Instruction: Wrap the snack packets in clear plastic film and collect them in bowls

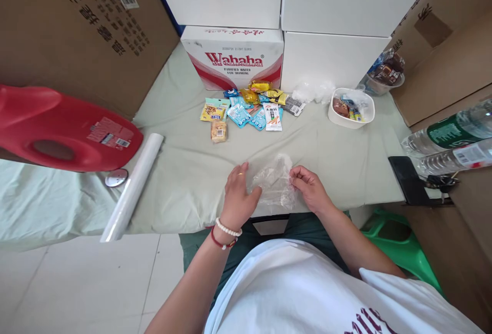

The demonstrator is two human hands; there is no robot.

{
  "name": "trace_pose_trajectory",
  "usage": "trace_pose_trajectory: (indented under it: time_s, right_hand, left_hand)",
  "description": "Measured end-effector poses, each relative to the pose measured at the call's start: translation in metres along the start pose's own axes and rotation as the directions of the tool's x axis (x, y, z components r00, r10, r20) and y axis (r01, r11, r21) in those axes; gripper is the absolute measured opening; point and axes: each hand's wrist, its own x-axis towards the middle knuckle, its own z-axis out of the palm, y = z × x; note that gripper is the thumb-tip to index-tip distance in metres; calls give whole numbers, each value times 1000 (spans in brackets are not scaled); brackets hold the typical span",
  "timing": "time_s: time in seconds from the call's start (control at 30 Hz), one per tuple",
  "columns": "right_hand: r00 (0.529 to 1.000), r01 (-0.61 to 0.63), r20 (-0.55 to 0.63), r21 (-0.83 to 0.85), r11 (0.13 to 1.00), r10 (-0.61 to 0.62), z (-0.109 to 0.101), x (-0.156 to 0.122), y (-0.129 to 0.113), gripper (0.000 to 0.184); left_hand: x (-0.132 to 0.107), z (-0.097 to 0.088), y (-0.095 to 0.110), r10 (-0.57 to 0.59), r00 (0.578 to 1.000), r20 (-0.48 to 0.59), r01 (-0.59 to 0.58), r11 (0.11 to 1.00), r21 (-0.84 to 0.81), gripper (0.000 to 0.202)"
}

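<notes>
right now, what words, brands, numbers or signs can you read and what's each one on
"Wahaha®": white-and-red box
"PURIFIED WATER FOR DRINKING": same box
"大面筋": white snack packet
"温馨提示": left carton, slanted
"X50": right carton, rotated
Too small, blurred or cut off: remaining print on both cartons, the box, red jug, bottles, other snack packets and shirt
None readable: clear plastic bag

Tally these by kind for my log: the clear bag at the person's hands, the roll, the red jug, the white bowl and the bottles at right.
Clear bag: 1
Roll: 1
Red jug: 1
White bowl: 1
Bottles: 2
Total: 6
</notes>
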Motion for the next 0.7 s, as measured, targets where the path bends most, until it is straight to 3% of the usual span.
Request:
trace_pose_trajectory:
  time_s: [0.07, 0.13, 0.2, 0.27, 0.37, 0.47, 0.57, 0.63, 0.7]
  right_hand:
    - [997, -24, 67, 19, 1000, 22, 1, -5, 0, 13]
    - [990, -72, 123, 51, 996, 65, -1, -8, 0, 14]
    - [987, -112, 126, 65, 992, 104, -7, -11, 1, 15]
    - [989, -132, 70, 46, 990, 129, -17, -12, 2, 17]
    - [988, -148, 24, -60, 987, 150, -31, -12, 2, 25]
    - [987, -121, 82, -196, 973, 140, -32, -11, 1, 39]
    - [994, 25, 107, -362, 932, 15, -19, -3, 1, 50]
    - [992, 111, 96, -408, 906, -79, -8, 7, 3, 39]
    - [996, 89, 46, -333, 939, -78, 1, 20, 6, 29]
  left_hand:
    - [14, 8, 9, 12, 998, 60, -9, 999, -49, 67]
    - [25, 18, 16, -62, 988, 144, 95, 967, -236, 53]
    - [31, 27, 19, -179, 965, 190, 250, 843, -476, 33]
    - [31, 33, 20, -312, 935, 167, 342, 674, -655, 25]
    - [24, 35, 22, -452, 883, 127, 387, 548, -742, 24]
    - [15, 36, 26, -445, 885, 136, 396, 565, -724, 32]
    - [6, 40, 31, -382, 909, 168, 381, 593, -710, 40]
    - [3, 42, 33, -341, 911, 232, 398, 584, -707, 43]
    - [3, 40, 30, -337, 906, 257, 414, 571, -709, 45]
